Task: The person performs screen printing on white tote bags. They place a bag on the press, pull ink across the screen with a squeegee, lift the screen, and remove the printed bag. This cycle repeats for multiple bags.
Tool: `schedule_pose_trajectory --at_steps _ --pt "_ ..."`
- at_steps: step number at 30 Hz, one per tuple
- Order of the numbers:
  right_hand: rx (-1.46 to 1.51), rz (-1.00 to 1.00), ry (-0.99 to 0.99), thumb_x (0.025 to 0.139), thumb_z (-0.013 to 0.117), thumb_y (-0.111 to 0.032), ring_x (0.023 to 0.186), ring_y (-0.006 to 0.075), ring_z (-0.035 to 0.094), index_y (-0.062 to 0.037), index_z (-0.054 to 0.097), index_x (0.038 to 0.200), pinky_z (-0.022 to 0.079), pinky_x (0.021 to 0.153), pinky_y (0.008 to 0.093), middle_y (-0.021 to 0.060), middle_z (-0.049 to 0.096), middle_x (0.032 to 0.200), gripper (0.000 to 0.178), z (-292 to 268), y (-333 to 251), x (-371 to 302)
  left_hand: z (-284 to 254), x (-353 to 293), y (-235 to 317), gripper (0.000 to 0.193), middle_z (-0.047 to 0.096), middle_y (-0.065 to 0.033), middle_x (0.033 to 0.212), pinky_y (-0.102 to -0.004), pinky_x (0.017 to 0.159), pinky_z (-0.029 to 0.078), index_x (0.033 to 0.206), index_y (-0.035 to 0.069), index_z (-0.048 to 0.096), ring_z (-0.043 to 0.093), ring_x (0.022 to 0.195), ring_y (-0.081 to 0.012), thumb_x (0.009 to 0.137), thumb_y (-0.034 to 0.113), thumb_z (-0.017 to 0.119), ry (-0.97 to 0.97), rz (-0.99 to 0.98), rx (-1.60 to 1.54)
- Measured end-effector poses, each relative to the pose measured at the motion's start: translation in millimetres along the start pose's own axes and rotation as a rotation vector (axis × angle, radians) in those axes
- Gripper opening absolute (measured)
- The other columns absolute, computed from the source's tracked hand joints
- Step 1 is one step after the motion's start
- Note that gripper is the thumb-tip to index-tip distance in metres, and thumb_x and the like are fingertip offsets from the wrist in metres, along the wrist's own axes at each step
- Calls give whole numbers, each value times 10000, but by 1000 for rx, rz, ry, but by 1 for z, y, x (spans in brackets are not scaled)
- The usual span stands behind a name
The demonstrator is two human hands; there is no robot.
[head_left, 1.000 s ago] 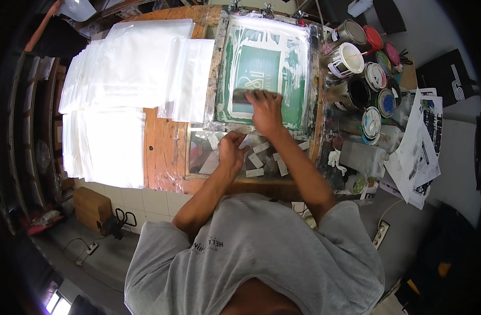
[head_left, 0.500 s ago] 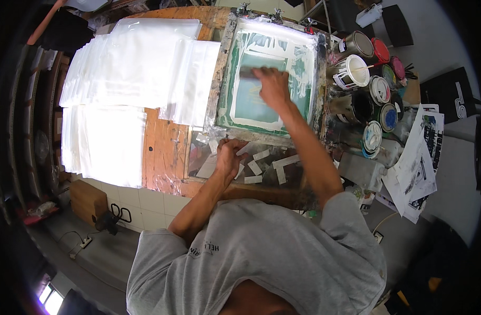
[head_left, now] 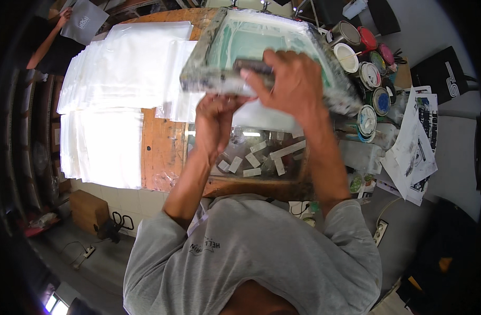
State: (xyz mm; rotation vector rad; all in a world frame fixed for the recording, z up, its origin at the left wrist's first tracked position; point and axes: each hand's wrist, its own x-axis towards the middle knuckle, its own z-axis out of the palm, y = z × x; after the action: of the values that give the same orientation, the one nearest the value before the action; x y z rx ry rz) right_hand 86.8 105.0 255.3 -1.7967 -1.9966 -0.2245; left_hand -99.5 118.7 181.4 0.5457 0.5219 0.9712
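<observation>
The right hand [head_left: 297, 84] is closed around a dark squeegee [head_left: 251, 65], holding it over the near edge of the screen frame [head_left: 201, 81], its thumb to the near side, perhaps so the frame can be steadied by the same hand. The left hand [head_left: 214, 118], fingers curled, is at the frame's underside; blur and overlap hide the fingertips, so I cannot tell whether it grips. The frame tilts, near edge up, its far side by the metal clamps [head_left: 265, 6], which seem to serve as a hinge. That tilt exposes a pale sheet [head_left: 269, 116] beneath, on a glass panel [head_left: 198, 181] scattered with tape pieces [head_left: 256, 146]. Clear bags [head_left: 146, 52] lie fanned out to the left, probably for easy picking; paint cans [head_left: 346, 34] crowd the right, within reach. At upper left, a co-worker's hand [head_left: 65, 16] holds a printed bag [head_left: 85, 23].
</observation>
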Motion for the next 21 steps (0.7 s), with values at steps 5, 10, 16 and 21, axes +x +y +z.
schedule_pose_trajectory --at_steps 5,10,16,21 --pt "41 -3 -10 898 588 -713 506 270 663 2 747 909 536 497 392 170 656 586 733 -32 27 64 -110 110 -42 239 656 -210 1096 -524 956 447 1113 -17 615 639 1017 -364 969 162 551 576 249 1341" --pt "100 185 -246 917 608 -664 392 194 454 16 659 655 419 434 406 92 495 449 731 -62 34 108 -155 116 -68 146 654 -234 1052 -571 827 452 1025 28 580 623 1019 -422 957 153 611 422 225 1921" --pt "165 260 -294 925 609 -662 392 128 338 -50 548 521 290 378 364 -10 385 433 735 -81 39 143 -238 137 41 148 677 -223 933 -464 786 523 1054 -5 606 652 876 -418 963 94 543 463 565 1873" --pt "123 269 -251 915 582 -700 504 225 560 17 668 597 452 497 426 105 546 514 789 -84 51 139 -186 126 124 247 697 -173 1017 -397 870 524 1060 13 659 672 961 -352 870 159 721 1008 892 2149"
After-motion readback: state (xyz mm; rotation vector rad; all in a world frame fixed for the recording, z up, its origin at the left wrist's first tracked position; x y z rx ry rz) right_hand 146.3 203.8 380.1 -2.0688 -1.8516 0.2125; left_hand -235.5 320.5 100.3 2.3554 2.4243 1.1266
